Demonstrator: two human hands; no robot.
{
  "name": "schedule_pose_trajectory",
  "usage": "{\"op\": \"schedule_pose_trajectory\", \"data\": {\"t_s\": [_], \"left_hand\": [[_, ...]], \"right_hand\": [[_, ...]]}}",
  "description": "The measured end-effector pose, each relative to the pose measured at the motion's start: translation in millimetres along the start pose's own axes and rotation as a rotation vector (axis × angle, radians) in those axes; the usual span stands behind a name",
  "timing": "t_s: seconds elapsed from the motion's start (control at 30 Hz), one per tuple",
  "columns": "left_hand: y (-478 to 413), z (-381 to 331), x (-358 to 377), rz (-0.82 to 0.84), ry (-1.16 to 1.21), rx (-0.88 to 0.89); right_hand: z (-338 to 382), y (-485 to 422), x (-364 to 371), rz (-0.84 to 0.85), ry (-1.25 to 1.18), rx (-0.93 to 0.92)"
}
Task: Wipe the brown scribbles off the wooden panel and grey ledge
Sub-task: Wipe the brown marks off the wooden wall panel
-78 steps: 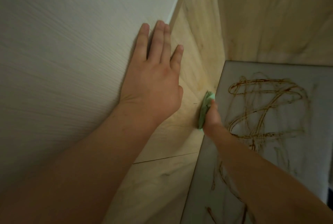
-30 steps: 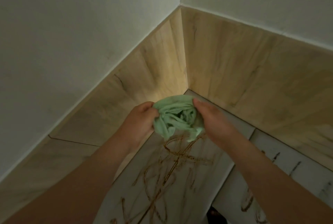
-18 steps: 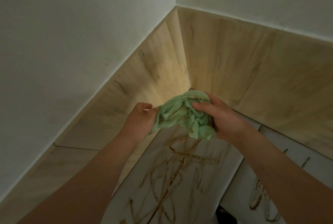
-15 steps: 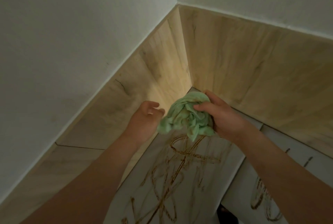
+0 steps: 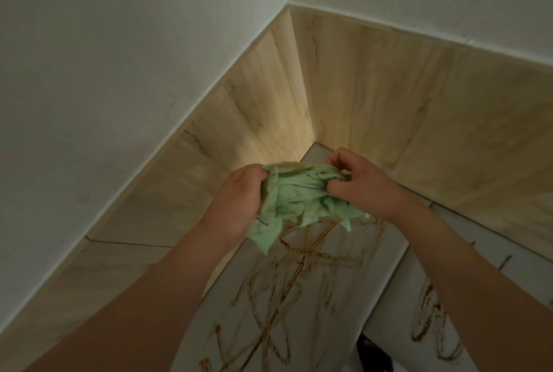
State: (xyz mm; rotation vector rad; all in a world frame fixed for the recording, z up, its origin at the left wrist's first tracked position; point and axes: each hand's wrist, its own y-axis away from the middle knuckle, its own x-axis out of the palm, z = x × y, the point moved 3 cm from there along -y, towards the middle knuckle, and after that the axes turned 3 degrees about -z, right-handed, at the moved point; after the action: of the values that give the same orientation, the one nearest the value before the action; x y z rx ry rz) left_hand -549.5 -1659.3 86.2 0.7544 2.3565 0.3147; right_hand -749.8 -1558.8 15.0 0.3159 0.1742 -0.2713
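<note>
Left hand: the left hand is gripping the left end of the green cloth, with its fingers curling into the folds.
Right hand: the right hand is pinching the cloth's right end between its thumb and bent fingers, so the two hands are holding the bunched cloth between them.
Cloth: it is hanging crumpled in the air over the far part of the grey ledge. One corner is drooping toward the surface, and brownish smudges are showing on its folds.
Scribbles: the brown scribbles are looping across the ledge from just under the cloth to the near edge of view. A further patch is showing on a second grey surface to the right.
Ledge edges: the ledge's left edge is running along the foot of the left wooden panel. Its far end is tucking into the corner where that panel is meeting the right wooden panel. Its right edge is ending in a straight line, with a dark gap opening beside it at the near end.
Open room: the space above the ledge is narrowing toward the far corner, and both forearms are reaching into it from the near side.
Upper edge: the white wall is rising above both panels, with a pale strip marking the join.
</note>
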Motion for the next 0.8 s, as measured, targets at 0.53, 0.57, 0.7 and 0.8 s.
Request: {"op": "schedule_pose_trajectory", "data": {"t_s": [0.53, 0.57, 0.7, 0.8], "left_hand": [[25.8, -7.2, 1.5, 0.219, 0.357, -0.201], [27.0, -3.1, 0.1, 0.174, 0.369, -0.215], [33.2, 10.4, -20.5, -0.126, 0.53, -0.251], [35.5, 23.5, -33.9, -0.238, 0.561, -0.291]], "right_hand": [[12.7, 26.6, 65.6, 0.143, -0.633, 0.33], [14.7, 24.2, 65.9, 0.064, -0.687, 0.286], [9.2, 27.5, 52.5, -0.173, -0.86, 0.24], [4.6, 39.3, 37.4, -0.281, -0.948, 0.283]]}}
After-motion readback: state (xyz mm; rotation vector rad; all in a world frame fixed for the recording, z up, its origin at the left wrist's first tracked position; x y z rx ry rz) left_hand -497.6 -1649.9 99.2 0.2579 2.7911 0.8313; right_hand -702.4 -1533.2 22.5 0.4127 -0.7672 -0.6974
